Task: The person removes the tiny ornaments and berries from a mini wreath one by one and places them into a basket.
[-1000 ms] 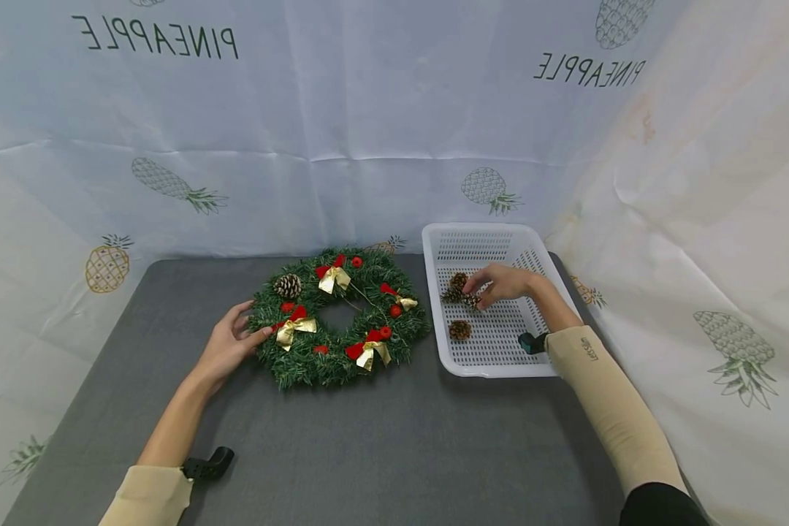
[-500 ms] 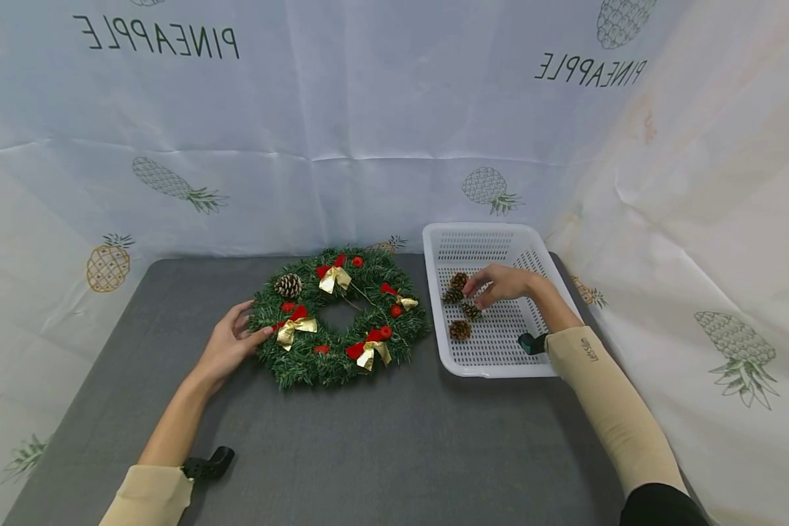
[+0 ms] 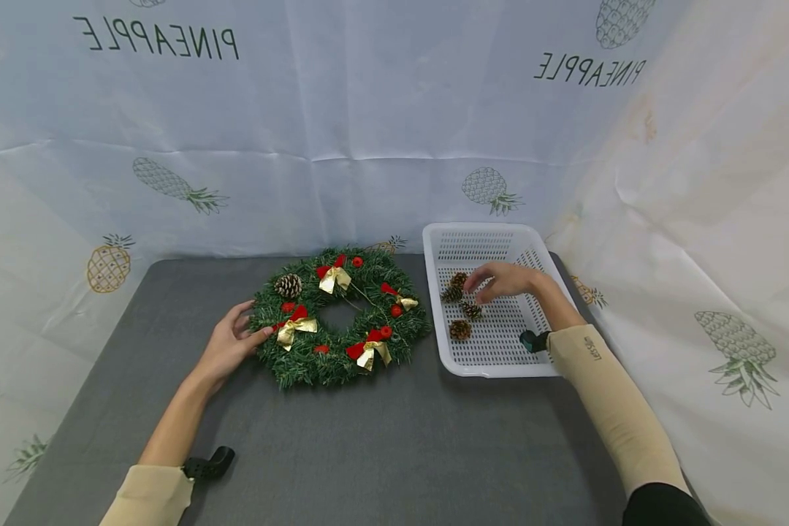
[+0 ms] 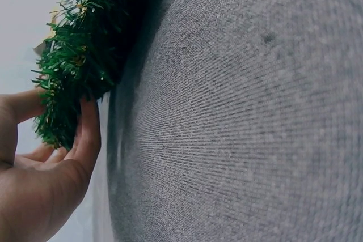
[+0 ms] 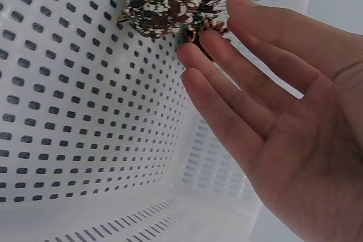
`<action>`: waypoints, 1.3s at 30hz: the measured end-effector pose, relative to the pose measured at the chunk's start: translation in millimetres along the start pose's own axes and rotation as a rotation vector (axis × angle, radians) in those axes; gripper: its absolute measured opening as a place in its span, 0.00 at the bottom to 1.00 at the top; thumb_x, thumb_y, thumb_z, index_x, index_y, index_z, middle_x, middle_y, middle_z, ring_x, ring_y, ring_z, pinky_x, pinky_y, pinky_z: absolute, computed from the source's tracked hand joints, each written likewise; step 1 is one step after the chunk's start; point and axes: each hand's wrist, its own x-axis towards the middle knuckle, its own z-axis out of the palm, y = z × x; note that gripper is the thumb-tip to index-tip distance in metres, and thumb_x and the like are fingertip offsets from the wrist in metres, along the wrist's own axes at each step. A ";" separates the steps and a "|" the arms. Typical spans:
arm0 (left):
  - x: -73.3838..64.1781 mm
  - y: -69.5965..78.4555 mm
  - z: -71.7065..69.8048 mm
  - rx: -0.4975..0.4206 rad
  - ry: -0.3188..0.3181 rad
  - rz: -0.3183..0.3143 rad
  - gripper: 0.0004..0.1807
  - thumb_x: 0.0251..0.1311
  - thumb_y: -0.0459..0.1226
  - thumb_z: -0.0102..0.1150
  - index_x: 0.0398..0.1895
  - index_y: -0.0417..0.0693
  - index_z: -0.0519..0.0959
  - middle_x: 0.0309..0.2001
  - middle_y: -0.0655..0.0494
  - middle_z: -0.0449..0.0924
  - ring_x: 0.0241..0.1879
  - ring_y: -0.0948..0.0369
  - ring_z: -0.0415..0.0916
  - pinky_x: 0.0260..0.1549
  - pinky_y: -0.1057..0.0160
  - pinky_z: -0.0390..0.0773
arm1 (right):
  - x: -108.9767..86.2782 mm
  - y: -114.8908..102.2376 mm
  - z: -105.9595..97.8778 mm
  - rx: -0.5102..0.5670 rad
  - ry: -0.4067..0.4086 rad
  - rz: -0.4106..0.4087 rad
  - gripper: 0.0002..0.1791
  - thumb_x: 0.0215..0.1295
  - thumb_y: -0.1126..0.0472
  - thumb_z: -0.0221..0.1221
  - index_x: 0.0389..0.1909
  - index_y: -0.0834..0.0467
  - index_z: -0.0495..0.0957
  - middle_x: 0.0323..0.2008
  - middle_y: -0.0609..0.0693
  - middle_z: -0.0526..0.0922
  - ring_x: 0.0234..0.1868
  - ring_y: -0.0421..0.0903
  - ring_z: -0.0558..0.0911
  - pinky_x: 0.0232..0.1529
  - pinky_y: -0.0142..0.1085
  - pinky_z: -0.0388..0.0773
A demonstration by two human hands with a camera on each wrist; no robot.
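A green wreath (image 3: 302,370) with red-and-gold bows, red berries and a pine cone (image 3: 288,286) lies on the grey table. My left hand (image 3: 226,345) holds its left edge, thumb on top and fingers underneath; the left wrist view shows the wreath's fringe (image 4: 74,63) between them. Over the white basket (image 3: 506,359) hovers my right hand (image 3: 509,280), fingers spread and holding nothing. Several small pine cones (image 3: 460,330) lie along the basket's left side, just below and left of its fingertips. In the right wrist view a white-tipped pine cone (image 5: 161,4) shows beyond the fingers.
The basket stands at the table's right side, close to the back. Behind and to the right hangs a pale curtain (image 3: 394,109) with pineapple prints. Grey table surface (image 3: 394,446) stretches in front of wreath and basket.
The right hand has let go of a pine cone, which now lies in the basket, and has risen slightly off it. The left hand and wreath stay put.
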 end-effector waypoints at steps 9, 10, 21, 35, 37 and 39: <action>-1.2 -0.1 -0.5 -0.017 -0.003 0.004 0.52 0.78 0.49 0.64 0.91 0.46 0.42 0.87 0.26 0.42 0.82 0.26 0.54 0.45 0.73 0.80 | 0.2 -5.9 -8.1 0.009 0.073 -0.038 0.24 0.76 0.71 0.62 0.69 0.76 0.74 0.67 0.74 0.79 0.67 0.70 0.83 0.65 0.55 0.85; -0.9 0.0 -0.4 -0.017 -0.003 0.005 0.52 0.78 0.49 0.64 0.91 0.46 0.42 0.87 0.26 0.42 0.82 0.26 0.54 0.45 0.73 0.80 | -0.2 -7.0 -9.1 0.009 0.079 -0.041 0.24 0.76 0.71 0.62 0.69 0.76 0.74 0.67 0.74 0.79 0.68 0.71 0.83 0.65 0.55 0.85; -0.9 0.4 0.3 -0.004 0.000 0.001 0.53 0.78 0.47 0.65 0.91 0.46 0.42 0.87 0.25 0.42 0.82 0.26 0.55 0.45 0.71 0.81 | -2.9 -23.2 -16.5 0.012 0.145 -0.084 0.24 0.76 0.71 0.62 0.69 0.76 0.74 0.69 0.76 0.77 0.69 0.72 0.81 0.66 0.54 0.84; 1.0 -2.4 0.1 -0.002 -0.002 -0.015 0.53 0.79 0.45 0.64 0.91 0.45 0.39 0.87 0.25 0.42 0.82 0.27 0.56 0.43 0.72 0.80 | -0.3 -40.8 -24.6 0.015 0.227 -0.143 0.25 0.77 0.69 0.63 0.70 0.75 0.73 0.70 0.75 0.76 0.73 0.75 0.76 0.70 0.58 0.81; 1.0 -2.3 0.3 -0.001 -0.004 -0.015 0.53 0.79 0.45 0.64 0.91 0.45 0.39 0.87 0.25 0.42 0.82 0.27 0.56 0.43 0.72 0.80 | 1.1 -44.0 -25.8 0.014 0.235 -0.154 0.25 0.78 0.69 0.63 0.70 0.74 0.73 0.71 0.75 0.76 0.74 0.76 0.76 0.70 0.58 0.81; 0.9 -2.2 0.5 0.002 -0.005 -0.015 0.52 0.79 0.46 0.63 0.91 0.45 0.39 0.87 0.26 0.42 0.82 0.27 0.56 0.44 0.71 0.80 | 2.1 -47.3 -26.8 0.009 0.248 -0.162 0.25 0.78 0.68 0.63 0.71 0.73 0.74 0.71 0.75 0.75 0.74 0.75 0.76 0.70 0.59 0.81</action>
